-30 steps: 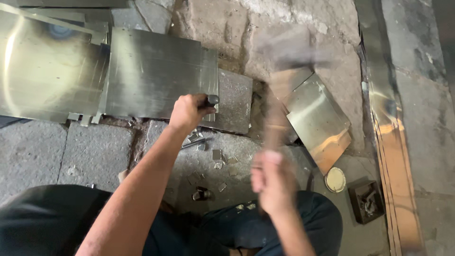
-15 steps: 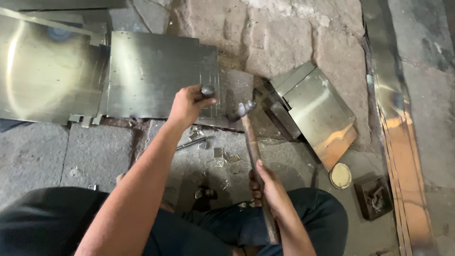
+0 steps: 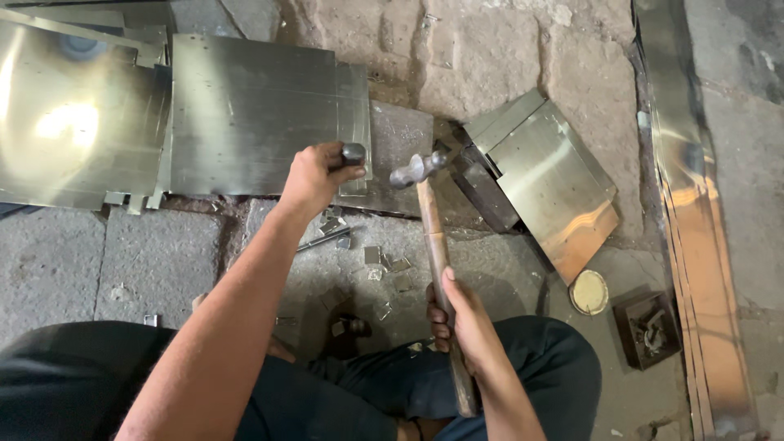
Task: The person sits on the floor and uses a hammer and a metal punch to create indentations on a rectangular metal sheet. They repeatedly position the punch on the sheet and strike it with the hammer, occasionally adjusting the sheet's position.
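Observation:
My left hand (image 3: pixel 312 175) grips a dark steel punch (image 3: pixel 353 153), held upright on the right edge of a flat sheet of shiny metal (image 3: pixel 245 114). My right hand (image 3: pixel 461 320) holds the wooden handle of a ball-peen hammer (image 3: pixel 430 237). The hammer's steel head (image 3: pixel 415 169) hovers just right of the punch, over a dark steel block (image 3: pixel 400 135) that lies under the sheet's edge.
Another shiny sheet (image 3: pixel 73 114) lies at the left. A folded metal box part (image 3: pixel 555 184) sits to the right, with long metal strips (image 3: pixel 694 229) along the right edge. Small metal offcuts (image 3: pixel 384 261), a round lid (image 3: pixel 589 291) and a small dark tray (image 3: pixel 649 327) lie on the stone floor.
The hammer was raised and blurred a second ago, then came down beside the punch. Its head now sits a little to the right of the punch top. My left hand stayed put.

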